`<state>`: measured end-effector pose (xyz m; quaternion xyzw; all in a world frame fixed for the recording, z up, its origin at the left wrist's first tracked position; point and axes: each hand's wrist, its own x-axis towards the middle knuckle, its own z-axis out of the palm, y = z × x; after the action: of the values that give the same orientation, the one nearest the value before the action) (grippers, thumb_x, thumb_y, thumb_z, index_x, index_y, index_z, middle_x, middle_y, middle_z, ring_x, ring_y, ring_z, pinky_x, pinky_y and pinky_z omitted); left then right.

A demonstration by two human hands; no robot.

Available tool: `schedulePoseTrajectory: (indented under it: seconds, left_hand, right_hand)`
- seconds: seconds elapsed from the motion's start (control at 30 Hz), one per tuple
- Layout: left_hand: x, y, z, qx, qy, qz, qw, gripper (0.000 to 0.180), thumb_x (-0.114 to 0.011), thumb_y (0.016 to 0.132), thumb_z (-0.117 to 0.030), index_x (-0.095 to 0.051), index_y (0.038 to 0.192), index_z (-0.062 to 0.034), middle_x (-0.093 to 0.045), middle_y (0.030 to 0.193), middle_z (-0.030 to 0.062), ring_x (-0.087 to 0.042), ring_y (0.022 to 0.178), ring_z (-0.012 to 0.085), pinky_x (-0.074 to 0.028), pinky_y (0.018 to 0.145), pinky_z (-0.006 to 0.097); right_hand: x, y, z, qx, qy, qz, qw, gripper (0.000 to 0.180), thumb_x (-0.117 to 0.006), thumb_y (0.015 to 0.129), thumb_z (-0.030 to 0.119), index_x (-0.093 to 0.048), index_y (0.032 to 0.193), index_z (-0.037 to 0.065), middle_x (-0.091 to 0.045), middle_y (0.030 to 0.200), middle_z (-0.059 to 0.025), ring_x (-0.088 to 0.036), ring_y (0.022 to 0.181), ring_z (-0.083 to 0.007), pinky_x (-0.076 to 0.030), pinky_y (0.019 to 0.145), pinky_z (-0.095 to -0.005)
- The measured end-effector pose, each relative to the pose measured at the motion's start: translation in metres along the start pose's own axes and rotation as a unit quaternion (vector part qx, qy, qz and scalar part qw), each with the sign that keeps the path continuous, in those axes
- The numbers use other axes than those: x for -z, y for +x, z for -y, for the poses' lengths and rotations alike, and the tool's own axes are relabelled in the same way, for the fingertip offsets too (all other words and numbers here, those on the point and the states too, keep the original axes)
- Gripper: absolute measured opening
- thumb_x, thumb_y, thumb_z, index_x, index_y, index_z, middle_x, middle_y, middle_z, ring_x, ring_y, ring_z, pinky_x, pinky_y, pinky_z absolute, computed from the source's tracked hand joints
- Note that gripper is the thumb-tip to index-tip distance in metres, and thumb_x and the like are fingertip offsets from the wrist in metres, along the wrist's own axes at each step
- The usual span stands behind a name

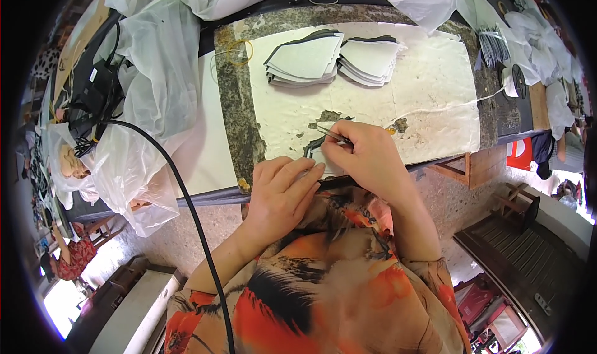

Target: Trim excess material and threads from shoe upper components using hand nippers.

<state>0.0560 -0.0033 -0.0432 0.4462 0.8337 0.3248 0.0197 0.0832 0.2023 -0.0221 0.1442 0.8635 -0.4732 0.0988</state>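
My right hand [367,155] is closed round a slim, pointed metal tool [328,132], its tip facing left; the exact kind is hard to make out. Under that tool lies a small white piece with a black edge [316,146], partly covered by my hands. My left hand [283,183] has its fingers bent together on the near side of this piece, pressing it at the board's front edge. Farther back, two fanned stacks of similar white pieces with black edges, a left stack [303,61] and a right stack [368,63], lie side by side on the white-covered board [435,105].
Clear plastic bags [158,74] crowd the left side, with a black device [93,93] among them. A black cable [186,192] runs past my left forearm. To the right stand a spool [511,81] with white cord across the board and a bundle of dark strips [493,48].
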Motion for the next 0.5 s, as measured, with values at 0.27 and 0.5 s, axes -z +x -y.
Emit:
schedulePoseTrajectory:
  seconds: [0.27, 0.5]
  left_hand:
    - [-0.0007, -0.0003, -0.0017, 0.014, -0.003, 0.010, 1.000, 0.034, -0.076, 0.080, -0.009, -0.073, 0.115, -0.0104, -0.064, 0.116, 0.0039, -0.056, 0.106, 0.0268, -0.043, 0.093, 0.039]
    - [-0.0023, 0.0025, -0.0010, 0.006, 0.003, -0.011, 1.000, 0.029, -0.074, 0.081, -0.011, -0.071, 0.111, -0.0097, -0.063, 0.119, 0.0048, -0.056, 0.109, 0.0264, -0.041, 0.093, 0.041]
  right_hand:
    - [-0.0084, 0.0013, -0.0052, 0.008, 0.004, -0.041, 0.999, 0.018, -0.066, 0.085, 0.018, -0.066, 0.089, 0.001, -0.066, 0.075, -0.0125, -0.060, 0.062, -0.0211, -0.048, 0.061, -0.0324]
    - [-0.0104, -0.0002, -0.0081, 0.015, 0.020, -0.049, 0.998, 0.017, -0.065, 0.086, 0.018, -0.065, 0.089, 0.001, -0.066, 0.076, -0.0129, -0.061, 0.063, -0.0232, -0.049, 0.062, -0.0331]
